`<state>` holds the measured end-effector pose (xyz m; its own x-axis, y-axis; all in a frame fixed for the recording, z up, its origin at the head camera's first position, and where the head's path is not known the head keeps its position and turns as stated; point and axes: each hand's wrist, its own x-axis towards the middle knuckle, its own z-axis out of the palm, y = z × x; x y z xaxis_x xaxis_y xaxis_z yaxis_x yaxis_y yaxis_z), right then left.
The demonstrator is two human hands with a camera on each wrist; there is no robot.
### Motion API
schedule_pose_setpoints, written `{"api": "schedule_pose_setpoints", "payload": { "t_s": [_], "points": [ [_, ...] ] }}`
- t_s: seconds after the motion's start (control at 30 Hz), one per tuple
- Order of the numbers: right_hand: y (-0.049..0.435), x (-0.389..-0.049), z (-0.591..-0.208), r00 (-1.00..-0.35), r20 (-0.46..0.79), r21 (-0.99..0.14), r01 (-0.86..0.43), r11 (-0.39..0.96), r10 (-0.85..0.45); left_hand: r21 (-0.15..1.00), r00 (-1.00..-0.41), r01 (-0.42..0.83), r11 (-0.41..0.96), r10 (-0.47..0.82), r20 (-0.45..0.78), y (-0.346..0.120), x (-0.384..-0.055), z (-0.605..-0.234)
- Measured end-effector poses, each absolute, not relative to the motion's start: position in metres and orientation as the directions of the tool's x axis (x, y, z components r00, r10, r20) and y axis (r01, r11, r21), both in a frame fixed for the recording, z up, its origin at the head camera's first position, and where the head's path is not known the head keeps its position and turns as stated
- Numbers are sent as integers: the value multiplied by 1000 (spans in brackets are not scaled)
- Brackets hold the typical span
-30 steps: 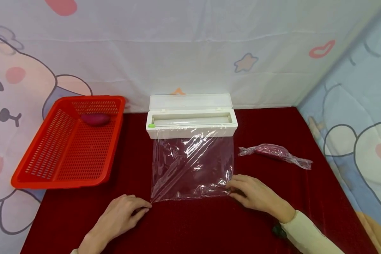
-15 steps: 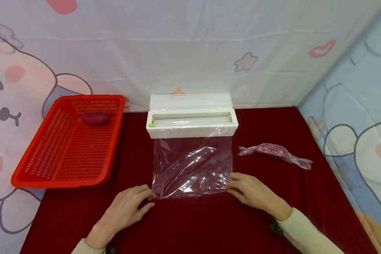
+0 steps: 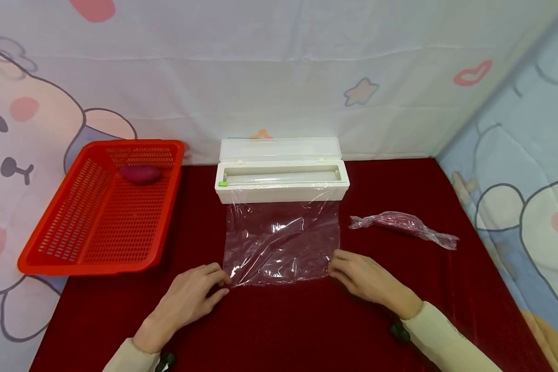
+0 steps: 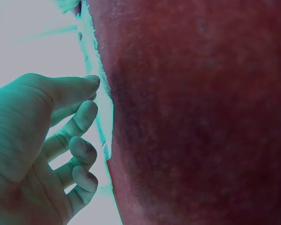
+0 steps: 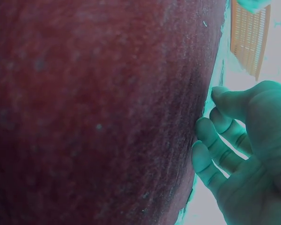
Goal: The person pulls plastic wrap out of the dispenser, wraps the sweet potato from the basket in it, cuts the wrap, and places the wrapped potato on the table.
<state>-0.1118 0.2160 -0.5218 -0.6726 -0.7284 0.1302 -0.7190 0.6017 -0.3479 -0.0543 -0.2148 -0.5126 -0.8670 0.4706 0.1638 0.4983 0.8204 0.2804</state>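
A sheet of clear plastic wrap (image 3: 279, 243) runs toward me from a white wrap dispenser (image 3: 281, 194), whose lid stands up. At the sheet's near left corner my left hand (image 3: 188, 297) pinches the edge between thumb and index finger. My right hand (image 3: 372, 279) holds the near right corner, its fingertips on the edge. In the left wrist view, thumb and index finger of the left hand (image 4: 47, 136) come together beside the dark red cloth. The right wrist view has the right hand (image 5: 243, 145) with loosely bent fingers at the film's edge.
A red plastic basket (image 3: 165, 227) with a purple sweet potato (image 3: 141, 174) in it stands on the left. A film-wrapped pinkish-purple item (image 3: 402, 222) with twisted ends lies on the right. Dark red cloth (image 3: 279, 330) covers the table; a printed curtain hangs behind.
Both hands have moved a little toward the dispenser, the left also slightly right. The film's near edge has shifted back with them, and its creases and shine have altered.
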Motion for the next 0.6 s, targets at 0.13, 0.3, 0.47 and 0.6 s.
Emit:
{"api": "schedule_pose_setpoints", "payload": {
  "t_s": [0.13,0.3,0.47,0.6],
  "points": [
    [217,-111,-523,-686,109,-367,-700,613,-719,280,-864,503,817,476,165,-215,-56,-507],
    [217,-112,-526,-684,107,-377,-700,607,-722,265,-879,478,838,457,139,-219,-56,-497],
    [218,-113,-527,-680,113,-387,-702,598,-725,248,-901,434,866,426,85,-227,-52,-487],
    [218,-113,-528,-679,117,-400,-700,592,-724,265,-904,426,865,417,94,-232,-50,-475]
  ]
}}
